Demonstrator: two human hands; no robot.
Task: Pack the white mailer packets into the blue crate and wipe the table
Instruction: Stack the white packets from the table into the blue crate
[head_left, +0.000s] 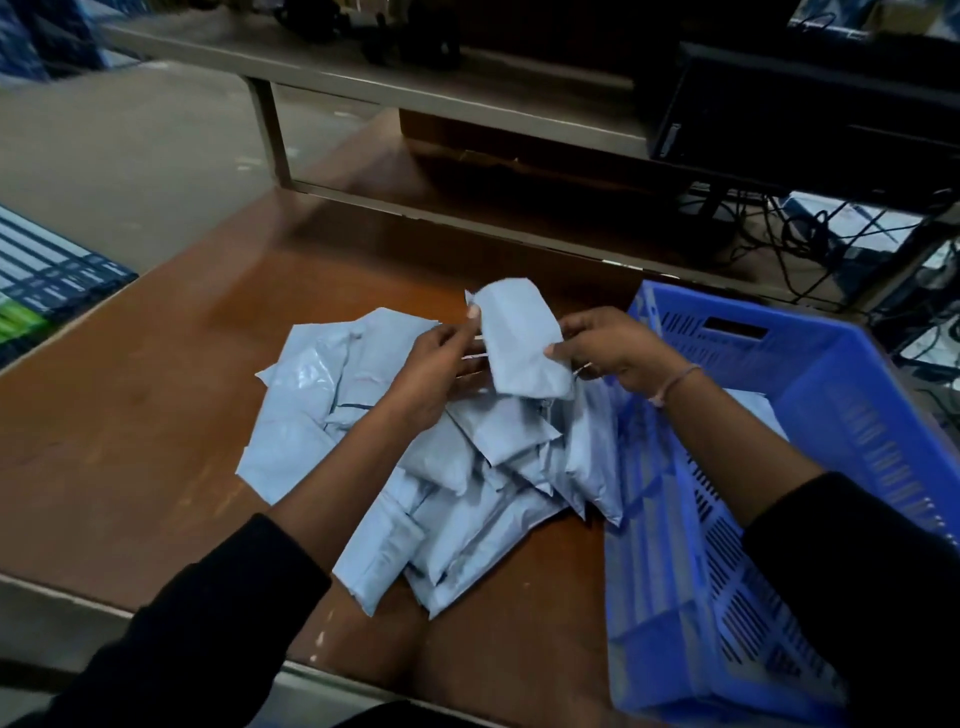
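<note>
At the far left edge, some blue and green stacked things are cut off by the frame, and I cannot tell what they are. The brown wooden desk carries a loose pile of white mailer packets in its middle; they overlap each other, so their number is not clear, and the forearms hide part of the pile. The left hand is above the pile, and its fingers pinch the left edge of one raised mailer packet. This packet is held upright in the air, over the pile and just left of the crate. The right hand holds the other edge, with the thumb in front and the other fingers hidden behind the packet. A thin band is on the right wrist. The blue crate stands on the right side of the desk, touching the pile; the frame cuts off its right and lower parts. The right arm covers much of its inside, where something pale shows, hard to make out. Behind the desk, a dark box and tangled cables are in shadow.
</note>
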